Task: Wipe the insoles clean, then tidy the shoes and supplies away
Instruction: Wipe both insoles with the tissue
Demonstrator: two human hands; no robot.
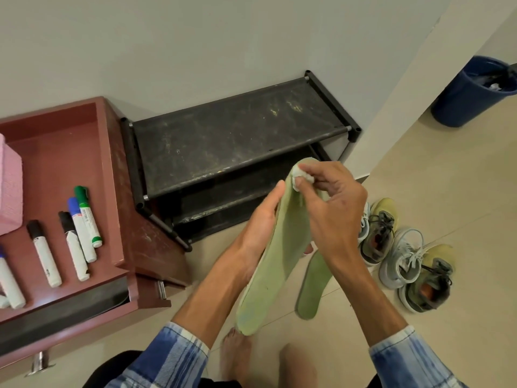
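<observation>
Pinching a small white wad between thumb and fingertips, the right hand presses it against the toe end of a green insole. The left hand holds this insole upright in front of the body, its thumb lying along the left edge. Its other fingers are hidden behind the insole. A second insole, also green, lies flat on the tiled floor just beyond the right forearm.

To the right, a cluster of shoes stands on the floor with laces loose and openings facing up.

An open red-brown drawer on the left holds several white markers lying side by side: a green-capped marker, a blue-capped marker and two black-capped markers. More are cut off at the frame edge. A pink box sits in the drawer's left part.

A black shoe rack stands against the wall beside the drawer, its top shelf dusty. In the far right corner, a blue bin contains a dark liner and some white scraps.
</observation>
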